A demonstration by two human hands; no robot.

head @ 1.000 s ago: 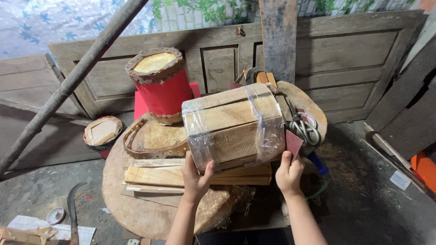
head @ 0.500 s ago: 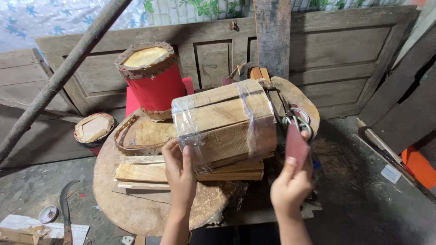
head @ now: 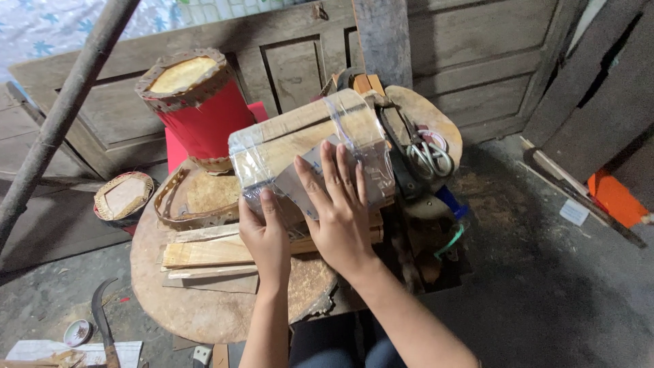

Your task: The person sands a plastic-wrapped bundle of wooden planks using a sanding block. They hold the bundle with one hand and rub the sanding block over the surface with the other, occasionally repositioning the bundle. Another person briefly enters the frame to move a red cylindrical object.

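A wooden block wrapped in clear plastic film (head: 300,133) rests tilted on a stack of wooden slats (head: 211,252). My left hand (head: 266,235) grips the block's lower left corner, thumb up on its front face. My right hand (head: 337,204) lies flat with its fingers spread and presses a flat grey card (head: 298,185) against the block's front face. The palm covers most of the card.
A red woven drum-shaped basket (head: 197,109) and a woven tray (head: 194,194) stand on the round wooden table (head: 197,310). Scissors (head: 428,153) lie to the right of the block. A sickle (head: 102,320) and a small woven lid (head: 122,197) lie at the left. A slanting pole (head: 61,123) crosses the far left.
My right hand came off the block's right side, drew back with a flat card, and now presses it onto the front face. My left hand stayed on the block.
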